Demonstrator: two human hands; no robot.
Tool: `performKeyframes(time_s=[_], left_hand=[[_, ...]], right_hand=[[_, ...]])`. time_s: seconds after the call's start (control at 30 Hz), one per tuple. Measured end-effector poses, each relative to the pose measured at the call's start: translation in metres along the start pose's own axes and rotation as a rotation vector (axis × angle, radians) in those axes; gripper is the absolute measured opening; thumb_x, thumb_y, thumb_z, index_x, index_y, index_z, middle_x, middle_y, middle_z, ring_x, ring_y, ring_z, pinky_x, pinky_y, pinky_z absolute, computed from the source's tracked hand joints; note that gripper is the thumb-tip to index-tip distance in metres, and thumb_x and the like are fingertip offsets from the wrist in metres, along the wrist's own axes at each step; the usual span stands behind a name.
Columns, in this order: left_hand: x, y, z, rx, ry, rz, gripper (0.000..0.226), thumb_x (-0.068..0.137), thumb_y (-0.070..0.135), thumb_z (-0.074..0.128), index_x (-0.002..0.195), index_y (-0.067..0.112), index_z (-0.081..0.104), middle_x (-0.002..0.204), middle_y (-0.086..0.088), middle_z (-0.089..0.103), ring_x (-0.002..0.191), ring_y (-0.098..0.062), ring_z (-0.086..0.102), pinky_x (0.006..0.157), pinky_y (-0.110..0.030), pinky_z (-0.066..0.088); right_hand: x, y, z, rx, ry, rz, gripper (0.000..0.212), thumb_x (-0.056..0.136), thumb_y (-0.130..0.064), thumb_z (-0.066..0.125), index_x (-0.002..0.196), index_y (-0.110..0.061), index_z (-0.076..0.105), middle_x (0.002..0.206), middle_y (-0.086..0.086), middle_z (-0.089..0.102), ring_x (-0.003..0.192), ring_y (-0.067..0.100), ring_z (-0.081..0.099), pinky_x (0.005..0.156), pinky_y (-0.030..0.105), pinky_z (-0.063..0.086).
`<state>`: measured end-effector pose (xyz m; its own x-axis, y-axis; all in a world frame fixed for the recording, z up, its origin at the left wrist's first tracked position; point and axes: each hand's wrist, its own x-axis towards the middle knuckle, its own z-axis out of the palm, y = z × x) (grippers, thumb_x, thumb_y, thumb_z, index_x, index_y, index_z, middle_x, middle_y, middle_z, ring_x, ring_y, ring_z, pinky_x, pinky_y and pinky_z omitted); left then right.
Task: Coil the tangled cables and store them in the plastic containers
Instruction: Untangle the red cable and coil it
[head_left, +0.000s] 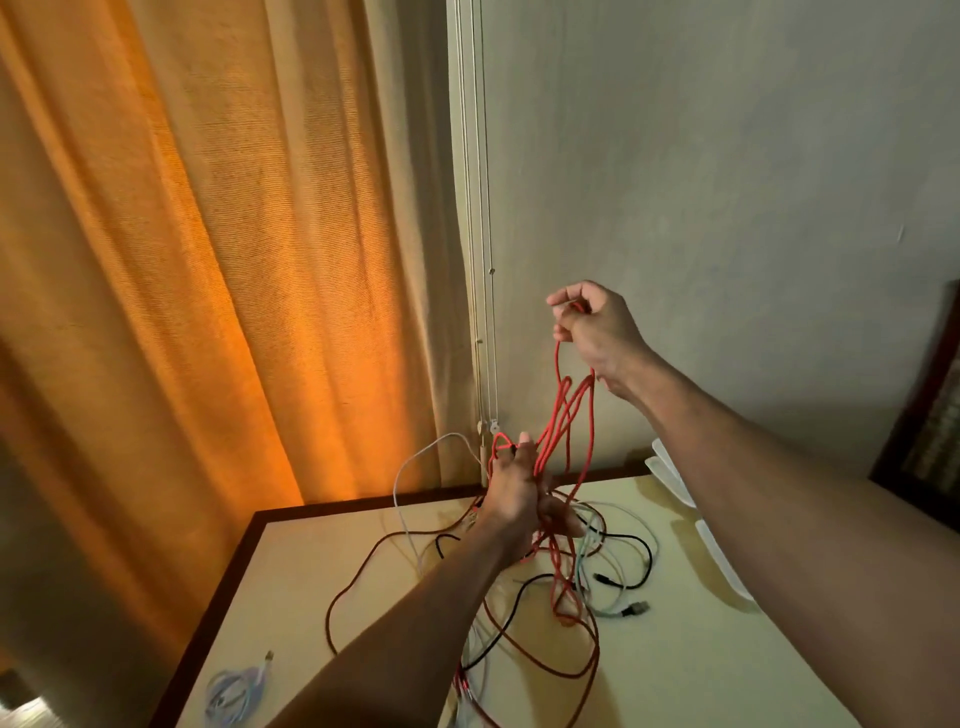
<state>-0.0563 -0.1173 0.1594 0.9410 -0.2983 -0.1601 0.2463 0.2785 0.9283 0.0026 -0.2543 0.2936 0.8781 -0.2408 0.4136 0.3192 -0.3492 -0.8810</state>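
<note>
So my right hand (597, 332) is up high near the wall, fingers pinched shut around a bright red braided cable (563, 415), and my left hand (514, 493) is lower down, clenched on more loops of that same red cable, with a few strands running straight between the two fists. Below the left hand the red one drops into the tangled pile of cables (561, 577) on the table: I count one red, one darker brownish-red looping wide to the left, one black, one white arcing up behind my left hand, and at least one pale mint one with a plug end showing, though it's too knotted to be sure of the total. One pale blue coiled cable (236, 691) sits well apart at the near left corner. The surface is a cream table top with a dark brown edge (218, 597), pushed into a room corner. Two clear plastic pieces (670, 467), containers or lids, I can't tell which, lie at the right, partly behind my right forearm. Orange curtain (208, 260) on the left, plain grey wall (727, 156) on the right.
</note>
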Motion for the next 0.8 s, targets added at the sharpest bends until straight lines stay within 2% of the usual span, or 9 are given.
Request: performKeyframes(time_s=[0.07,0.13,0.17,0.3,0.4,0.47,0.57,0.67,0.8], left_hand=[[-0.001,0.002,0.0,0.023,-0.001,0.0,0.046,0.108,0.053,0.032,0.097,0.009,0.043,0.055,0.001,0.043,0.034,-0.013,0.034,0.038,-0.019,0.032],[0.002,0.008,-0.002,0.026,-0.022,0.003,0.057,0.108,0.054,0.03,0.072,0.013,0.045,0.051,0.003,0.04,0.034,-0.009,0.024,0.038,-0.016,0.016],[0.005,0.014,-0.003,0.003,-0.025,0.009,0.057,0.108,0.054,0.029,0.068,0.016,0.044,0.052,0.003,0.038,0.034,-0.008,0.023,0.038,-0.017,0.014],[0.011,0.064,0.011,-0.252,-0.008,0.021,0.05,0.109,0.047,0.027,0.067,0.022,0.037,0.053,0.005,0.03,0.033,-0.006,0.021,0.042,-0.018,0.006],[0.014,0.113,0.027,-0.344,0.02,0.129,0.046,0.109,0.035,0.023,0.066,0.023,0.033,0.049,0.007,0.026,0.034,-0.005,0.018,0.041,-0.016,0.005],[0.018,0.142,0.034,-0.415,0.002,0.19,0.041,0.106,0.028,0.023,0.066,0.023,0.032,0.047,0.007,0.024,0.034,-0.005,0.017,0.039,-0.014,0.006],[0.024,0.179,0.037,-0.514,-0.037,0.242,0.034,0.098,0.019,0.028,0.065,0.022,0.032,0.045,0.007,0.023,0.034,-0.006,0.016,0.036,-0.013,0.008],[0.031,0.197,0.031,-0.571,-0.039,0.276,0.035,0.098,0.017,0.027,0.063,0.023,0.033,0.049,0.006,0.023,0.036,-0.007,0.016,0.031,-0.016,0.011],[0.035,0.19,0.014,-0.647,-0.006,0.248,0.032,0.091,0.012,0.028,0.062,0.022,0.034,0.059,0.005,0.021,0.037,-0.007,0.016,0.029,-0.018,0.013]], right_hand=[[0.002,0.008,-0.004,-0.003,0.046,0.009,0.025,0.1,-0.002,0.055,0.093,-0.024,0.065,0.096,-0.002,0.065,0.08,0.015,0.063,0.089,0.037,0.058],[0.007,0.012,-0.011,0.046,0.085,0.015,0.016,0.099,-0.008,0.06,0.096,-0.023,0.064,0.095,0.0,0.066,0.081,0.016,0.065,0.09,0.039,0.058],[0.009,0.012,-0.015,0.083,0.083,0.031,0.007,0.099,-0.016,0.063,0.103,-0.021,0.064,0.096,0.003,0.067,0.083,0.017,0.067,0.088,0.04,0.059],[0.005,0.014,-0.03,0.255,0.009,0.13,0.046,0.104,-0.045,0.051,0.133,-0.01,0.051,0.104,0.015,0.067,0.092,0.023,0.069,0.081,0.037,0.057],[-0.022,0.028,-0.022,0.257,0.1,0.141,0.031,0.108,-0.034,0.042,0.122,-0.009,0.052,0.099,0.018,0.069,0.09,0.028,0.07,0.081,0.042,0.056],[-0.05,0.042,-0.014,0.3,0.108,0.173,0.016,0.103,-0.028,0.048,0.112,-0.016,0.05,0.098,0.015,0.067,0.091,0.028,0.067,0.084,0.045,0.051],[-0.093,0.066,-0.004,0.27,-0.23,0.239,0.047,0.08,-0.043,0.059,0.116,-0.013,0.058,0.108,0.011,0.072,0.108,0.026,0.067,0.098,0.043,0.049],[-0.125,0.083,0.008,0.195,-0.554,0.278,0.046,0.083,-0.033,0.056,0.125,-0.016,0.063,0.116,0.003,0.075,0.12,0.018,0.064,0.113,0.044,0.042],[-0.137,0.084,0.015,0.216,-0.615,0.289,0.037,0.087,-0.037,0.07,0.122,-0.024,0.07,0.114,0.007,0.075,0.12,0.017,0.064,0.117,0.045,0.038]])
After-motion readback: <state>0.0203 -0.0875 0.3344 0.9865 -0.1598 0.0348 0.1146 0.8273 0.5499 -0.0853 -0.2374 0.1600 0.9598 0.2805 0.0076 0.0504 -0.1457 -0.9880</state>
